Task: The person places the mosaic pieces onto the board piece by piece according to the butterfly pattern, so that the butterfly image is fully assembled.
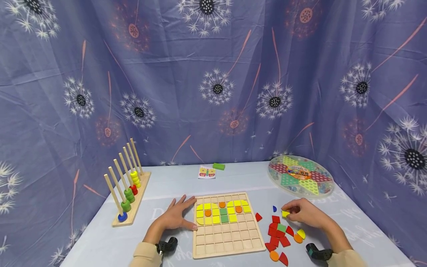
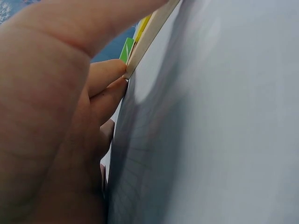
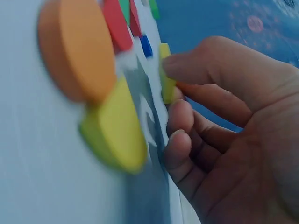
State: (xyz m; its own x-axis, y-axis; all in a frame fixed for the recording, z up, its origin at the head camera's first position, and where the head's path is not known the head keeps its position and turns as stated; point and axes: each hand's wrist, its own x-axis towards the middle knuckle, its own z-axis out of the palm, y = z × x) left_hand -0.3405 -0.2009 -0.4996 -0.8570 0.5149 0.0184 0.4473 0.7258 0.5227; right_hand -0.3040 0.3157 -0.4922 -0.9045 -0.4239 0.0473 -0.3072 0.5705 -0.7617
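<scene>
My left hand (image 1: pixel 176 215) spreads along the left edge of a wooden grid board (image 1: pixel 230 237), its thumb and fingers touching the rim. Yellow tiles (image 1: pixel 208 220), green squares (image 1: pixel 224 215) and orange discs (image 1: pixel 238 209) fill part of the board's upper rows. To the right of the board, my right hand (image 1: pixel 308 213) pinches a yellow tile (image 1: pixel 285 214) between thumb and fingers; in the right wrist view the tile (image 3: pixel 167 74) stands on edge, just off the cloth. Loose red tiles (image 1: pixel 274 241), a green square (image 1: pixel 281 227) and a blue piece (image 1: pixel 274 208) lie beside that hand.
A pattern card (image 1: pixel 207 172) and a green block (image 1: pixel 218 166) lie behind the board. On the left stands a peg rack (image 1: pixel 133 207) with coloured rings. A round Chinese checkers board (image 1: pixel 300 176) sits at the back right. Patterned curtains (image 1: pixel 213 92) enclose the table.
</scene>
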